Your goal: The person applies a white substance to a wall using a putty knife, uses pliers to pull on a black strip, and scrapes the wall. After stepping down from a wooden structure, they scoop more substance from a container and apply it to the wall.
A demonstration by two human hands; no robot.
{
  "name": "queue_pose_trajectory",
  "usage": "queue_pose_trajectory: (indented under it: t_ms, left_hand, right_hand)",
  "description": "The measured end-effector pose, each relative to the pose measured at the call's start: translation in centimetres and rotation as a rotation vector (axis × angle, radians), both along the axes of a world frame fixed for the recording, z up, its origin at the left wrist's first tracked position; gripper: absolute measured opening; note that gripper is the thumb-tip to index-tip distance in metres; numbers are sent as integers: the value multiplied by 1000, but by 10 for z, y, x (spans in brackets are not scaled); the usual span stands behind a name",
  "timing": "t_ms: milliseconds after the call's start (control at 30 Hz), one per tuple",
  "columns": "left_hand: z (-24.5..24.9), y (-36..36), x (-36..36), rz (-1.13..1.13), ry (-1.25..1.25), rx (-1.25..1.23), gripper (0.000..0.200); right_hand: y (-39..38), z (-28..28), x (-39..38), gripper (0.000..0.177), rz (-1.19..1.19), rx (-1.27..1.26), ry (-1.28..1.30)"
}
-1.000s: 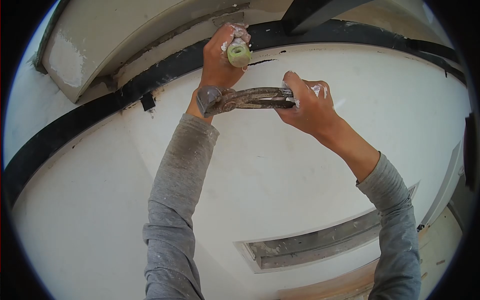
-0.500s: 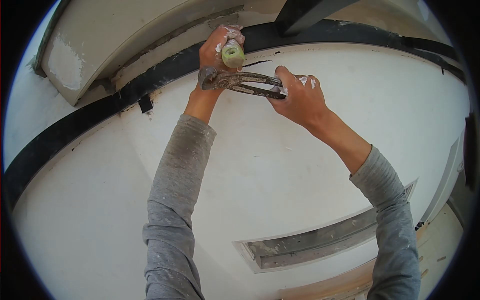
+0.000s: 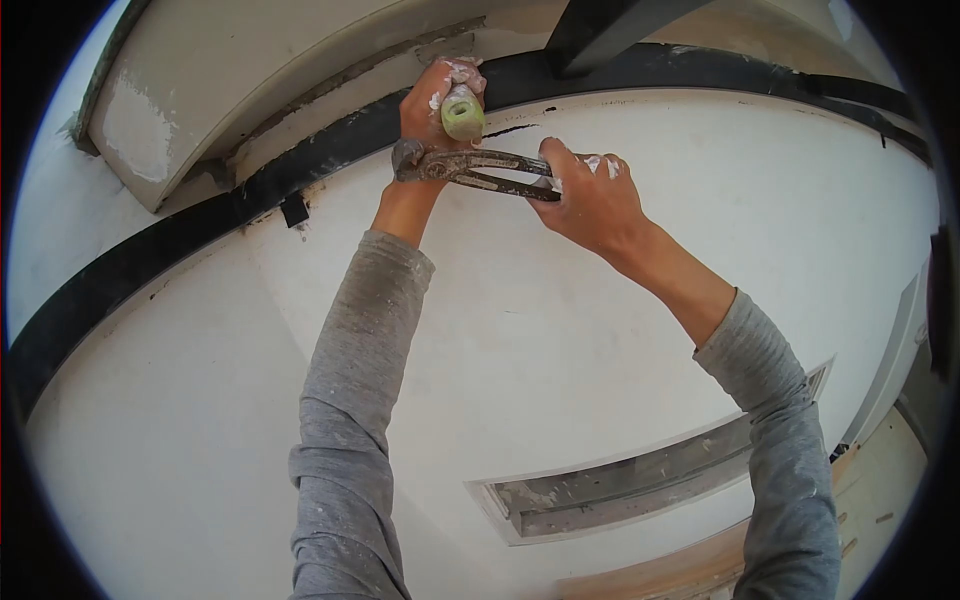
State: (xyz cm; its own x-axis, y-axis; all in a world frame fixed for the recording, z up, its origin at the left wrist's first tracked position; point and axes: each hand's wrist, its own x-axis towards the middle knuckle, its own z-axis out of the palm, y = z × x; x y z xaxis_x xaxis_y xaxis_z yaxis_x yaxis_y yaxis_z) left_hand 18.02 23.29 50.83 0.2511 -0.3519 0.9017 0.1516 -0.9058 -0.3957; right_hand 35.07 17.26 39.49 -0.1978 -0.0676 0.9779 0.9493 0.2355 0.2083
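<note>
Grey sleeves (image 3: 345, 400) rise from the bottom edge. Upper centre, the right hand (image 3: 595, 205) is closed round the handles of the pliers (image 3: 470, 167), whose head lies against the left wrist. Just above, the left hand (image 3: 432, 100) is wrapped tight round a green handle (image 3: 462, 116), at the edge of the black strip (image 3: 200, 225). Bare white ceiling (image 3: 180, 420) spreads on both sides, with a recessed slot (image 3: 640, 480) at lower right.

- Pliers (image 3: 470, 168): rusty, plaster-flecked, almost level, head to the left just below the green handle, grips slightly spread and running into the right hand (image 3: 598, 205).
- Green handle (image 3: 462, 114): pale, plaster-smeared, round butt facing us, clutched in the left hand (image 3: 432, 100); possibly a chisel, tip hidden.
</note>
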Motion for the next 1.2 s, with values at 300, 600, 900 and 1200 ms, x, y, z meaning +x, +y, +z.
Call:
queue_pose_trajectory:
  t_ms: [300,600,900,1200]
  left_hand:
    - [2,-5,2,40,-27,259,13]
    - [6,-7,1,56,-51,199,10]
    - [1,-7,-2,60,-12,210,22]
    - [4,0,-2,72,3,227,15]
  right_hand:
    - [-1,3,3,37,48,87,-85]
    - [-2,1,-6,43,91,162,-119]
    - [-12,1,-10,38,171,81,-96]
    - [-2,3,-5,40,111,61,-88]
